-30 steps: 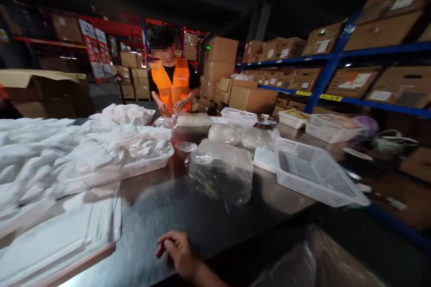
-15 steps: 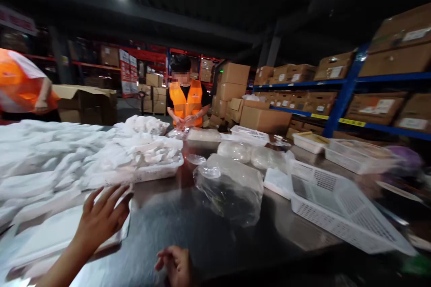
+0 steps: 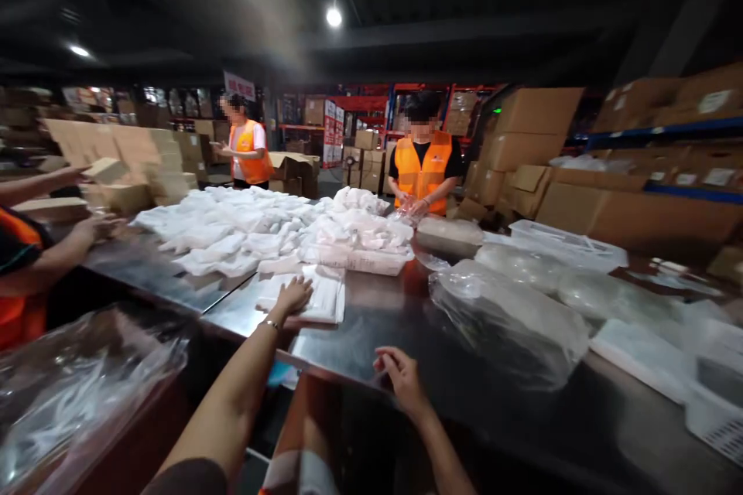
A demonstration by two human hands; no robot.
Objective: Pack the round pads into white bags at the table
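My left hand [image 3: 295,295] rests with spread fingers on a flat stack of white packets [image 3: 328,298] near the table's front edge. Just past it stands a white tray [image 3: 377,261], heaped with white bundles. To its left lies a wide pile of white soft bundles [image 3: 232,220]. Over the table's front edge hovers my right hand [image 3: 403,377], loosely curled, with nothing visible in it. A clear plastic bag [image 3: 511,325] lies on the metal table [image 3: 371,325] beyond and right of that hand.
Across the table a person [image 3: 426,170] in an orange vest handles clear plastic. Another person's arm [image 3: 46,255] reaches in at left, beside small boxes [image 3: 119,193]. A plastic-lined box [image 3: 75,394] sits at lower left. A perforated white basket [image 3: 720,402] stands at right.
The view has swung left, so the table contents sit further right and more people show. My left hand has come down onto the white stack; my right hand stays near the table edge.
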